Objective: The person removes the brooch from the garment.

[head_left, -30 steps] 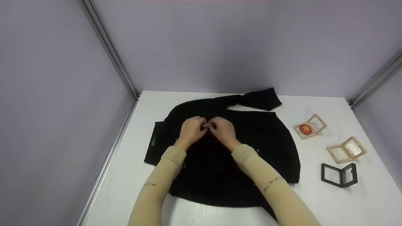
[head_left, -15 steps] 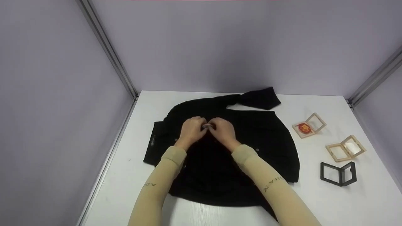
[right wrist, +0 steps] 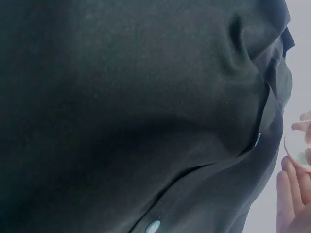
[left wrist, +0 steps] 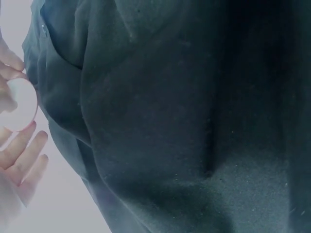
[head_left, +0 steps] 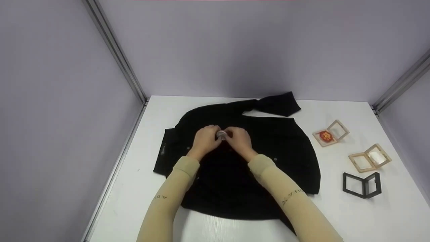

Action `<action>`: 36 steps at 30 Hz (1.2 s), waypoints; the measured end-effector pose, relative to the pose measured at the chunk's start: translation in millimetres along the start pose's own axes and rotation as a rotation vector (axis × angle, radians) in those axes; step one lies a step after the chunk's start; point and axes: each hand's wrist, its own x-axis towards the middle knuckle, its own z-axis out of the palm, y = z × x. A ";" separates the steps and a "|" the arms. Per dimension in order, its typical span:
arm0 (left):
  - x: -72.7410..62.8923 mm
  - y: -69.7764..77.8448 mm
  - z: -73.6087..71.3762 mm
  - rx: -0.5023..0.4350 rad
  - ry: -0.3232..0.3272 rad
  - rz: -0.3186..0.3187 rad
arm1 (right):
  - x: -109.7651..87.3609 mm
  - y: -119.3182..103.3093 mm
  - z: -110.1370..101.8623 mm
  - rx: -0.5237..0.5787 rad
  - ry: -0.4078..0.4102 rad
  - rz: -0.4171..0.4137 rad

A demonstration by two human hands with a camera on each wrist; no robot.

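A small round whitish disc [head_left: 221,135] is held between both hands over a black buttoned shirt [head_left: 231,188] spread on the table. My left hand [head_left: 205,137] pinches the disc's left edge. From the other side my right hand [head_left: 240,138] pinches its right edge. Seen from the left wrist, the disc [left wrist: 22,104] shows a pale face with a thin pinkish rim and fingers around it. The right wrist view has part of the disc [right wrist: 297,150] at its right border, with fingertips on its edge. Backs of the hands hide most fingertips in the head view.
On the table's right side stand three open hinged frames: a wooden one [head_left: 337,130] with a red and yellow round piece [head_left: 326,136], a second wooden one [head_left: 369,158], and a black one [head_left: 362,185]. The shirt's sleeve [head_left: 278,104] reaches the back edge near the grey wall [head_left: 218,50].
The disc has tilted between the fingers, from nearly edge-on to showing its round face. Both hands stay in almost the same place, still pinching it.
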 end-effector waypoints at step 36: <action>-4.0 -0.1 1.4 -0.316 -0.028 -0.165 | 1.9 8.6 3.0 0.804 -0.065 0.482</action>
